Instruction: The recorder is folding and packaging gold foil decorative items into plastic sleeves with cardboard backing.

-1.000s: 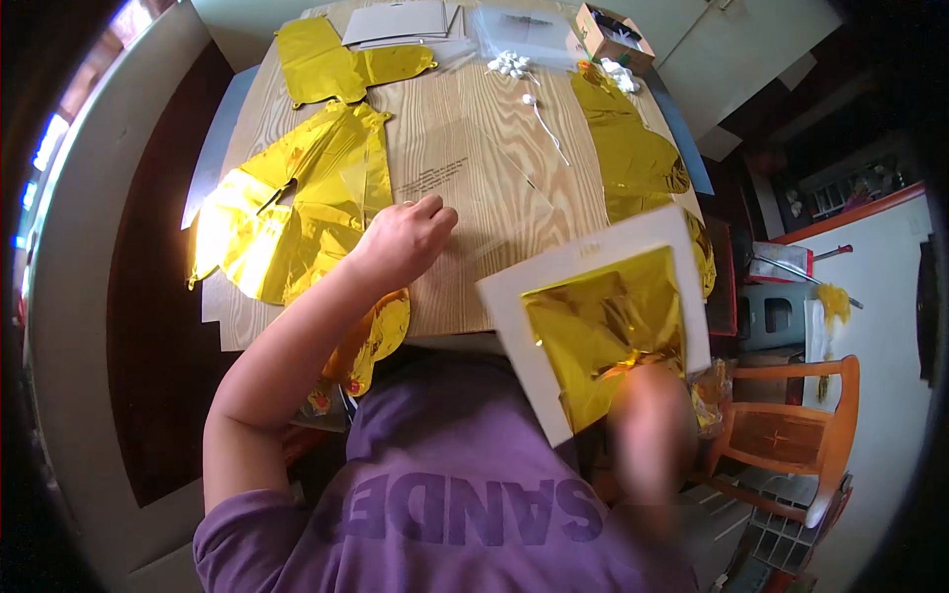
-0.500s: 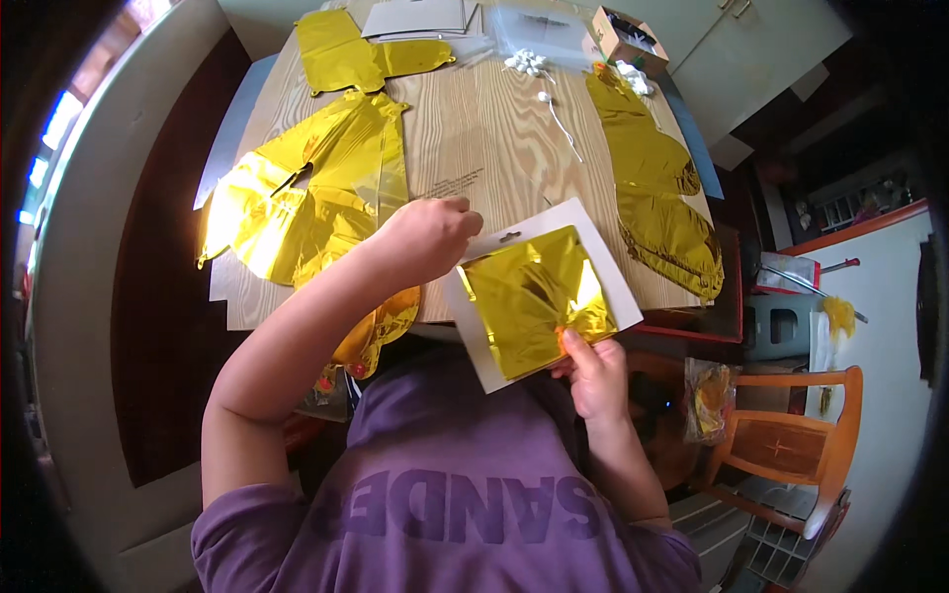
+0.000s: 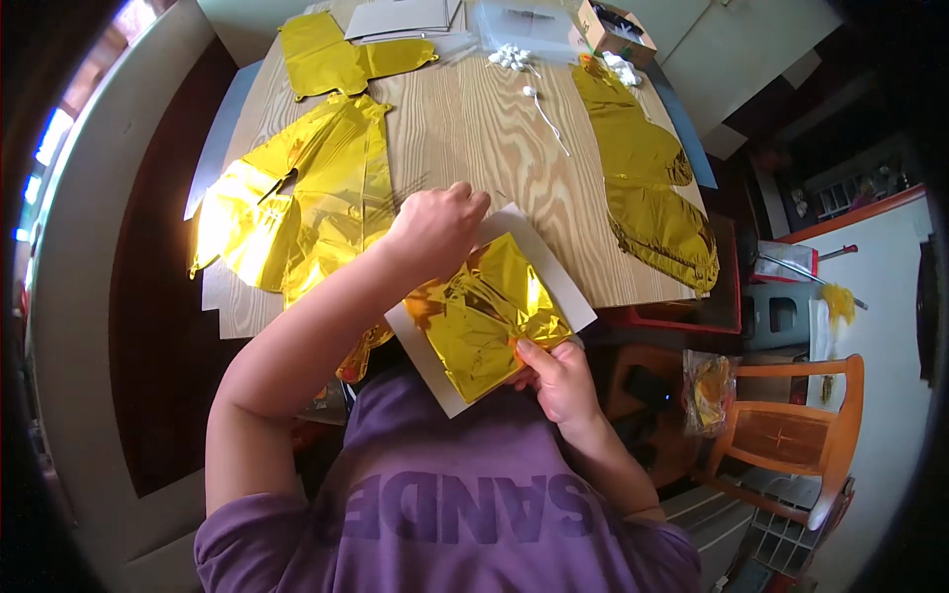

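My right hand [image 3: 561,378] pinches the lower right edge of a folded gold foil balloon [image 3: 489,321] lying on a white backing card [image 3: 546,259], thumb on top of the foil. The card is tilted and held above the table's near edge. My left hand [image 3: 441,229] is closed, fingers curled down, over the card's upper left edge; what it grips is hidden. Left of it a large unfolded gold foil balloon [image 3: 336,188] lies flat, its lower end hanging past the table edge. Another flat gold balloon [image 3: 643,183] lies along the right side.
At the back of the wooden table [image 3: 455,119] are a gold foil piece [image 3: 321,59], grey cards [image 3: 400,20], clear plastic sheets [image 3: 524,25], white ribbon bundles [image 3: 512,57] and a small box [image 3: 618,35]. A wooden chair [image 3: 786,435] with a plastic packet stands at right.
The card and folded balloon have shifted left and toward me with my right hand. My left hand is now over the card's upper edge, and the foil there looks more crinkled.
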`<state>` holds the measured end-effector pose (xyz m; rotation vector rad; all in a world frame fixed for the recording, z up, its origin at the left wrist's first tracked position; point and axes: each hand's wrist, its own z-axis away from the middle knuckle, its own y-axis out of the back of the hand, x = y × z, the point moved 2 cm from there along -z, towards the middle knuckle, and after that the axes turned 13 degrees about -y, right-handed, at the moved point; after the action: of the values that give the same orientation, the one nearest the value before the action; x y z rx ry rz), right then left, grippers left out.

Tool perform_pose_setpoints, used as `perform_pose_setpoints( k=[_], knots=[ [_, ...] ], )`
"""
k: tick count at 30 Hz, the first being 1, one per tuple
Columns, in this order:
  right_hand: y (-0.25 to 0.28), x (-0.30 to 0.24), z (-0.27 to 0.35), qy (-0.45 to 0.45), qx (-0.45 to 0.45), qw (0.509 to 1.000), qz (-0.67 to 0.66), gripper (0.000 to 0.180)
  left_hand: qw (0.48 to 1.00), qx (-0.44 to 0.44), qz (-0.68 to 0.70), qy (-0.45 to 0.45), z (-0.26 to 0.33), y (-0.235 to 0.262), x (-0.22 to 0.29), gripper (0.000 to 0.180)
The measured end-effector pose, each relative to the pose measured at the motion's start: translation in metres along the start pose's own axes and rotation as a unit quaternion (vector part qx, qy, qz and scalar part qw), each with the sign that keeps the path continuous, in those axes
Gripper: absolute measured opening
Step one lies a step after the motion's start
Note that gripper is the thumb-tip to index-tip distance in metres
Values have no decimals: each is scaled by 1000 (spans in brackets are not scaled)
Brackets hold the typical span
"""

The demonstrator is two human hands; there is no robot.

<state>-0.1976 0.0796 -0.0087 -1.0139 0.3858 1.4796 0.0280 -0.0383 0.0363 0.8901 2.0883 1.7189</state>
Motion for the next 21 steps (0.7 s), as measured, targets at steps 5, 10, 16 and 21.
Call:
perform_pose_setpoints(
  k=[5, 10, 16, 21],
  knots=[
    [-2, -1, -1, -11, -9, 1000, -5, 20, 996, 92, 21, 7, -6, -15, -16, 12],
    [7, -4, -6, -17, -19, 1000, 10, 20, 989, 112, 50, -86, 1, -1, 3, 12],
    [-2, -13, -5, -26, -23, 999, 24, 20, 990, 134, 27, -38, 6, 8, -15, 10],
    [2, -16, -11, -26, -25, 998, 50, 21, 992, 123, 29, 2, 0, 2, -14, 10]
  ],
)
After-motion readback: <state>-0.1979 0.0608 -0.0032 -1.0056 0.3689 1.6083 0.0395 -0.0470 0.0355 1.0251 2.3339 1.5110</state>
